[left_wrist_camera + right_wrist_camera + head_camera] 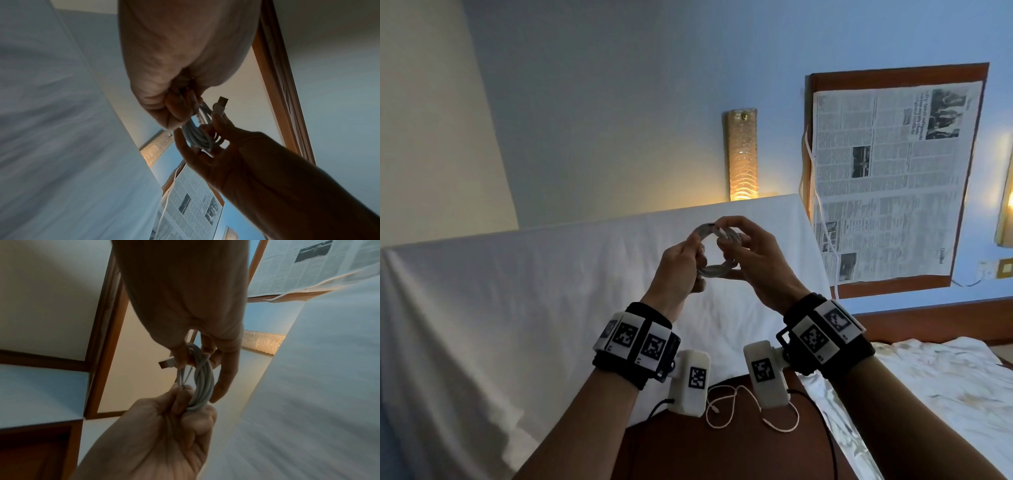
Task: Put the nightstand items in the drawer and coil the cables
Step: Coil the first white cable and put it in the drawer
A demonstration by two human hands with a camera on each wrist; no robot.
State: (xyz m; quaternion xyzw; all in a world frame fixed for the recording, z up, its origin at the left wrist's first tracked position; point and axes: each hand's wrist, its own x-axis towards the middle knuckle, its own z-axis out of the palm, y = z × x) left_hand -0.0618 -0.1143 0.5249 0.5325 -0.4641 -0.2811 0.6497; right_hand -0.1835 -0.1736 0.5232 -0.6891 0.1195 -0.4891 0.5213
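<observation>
A white USB cable wound into a small coil hangs in the air between both hands, in front of the white-draped bed. My left hand grips the coil's lower left side in a fist. My right hand pinches the top of the coil beside the USB plug, its other fingers spread around the loops. A second thin white cable lies loose on the dark brown surface below my wrists.
A white sheet covers the bed ahead. A lit wall lamp glows behind it. A wooden panel covered with newspaper stands at the right with a white cord along its edge. Crumpled white bedding lies at lower right.
</observation>
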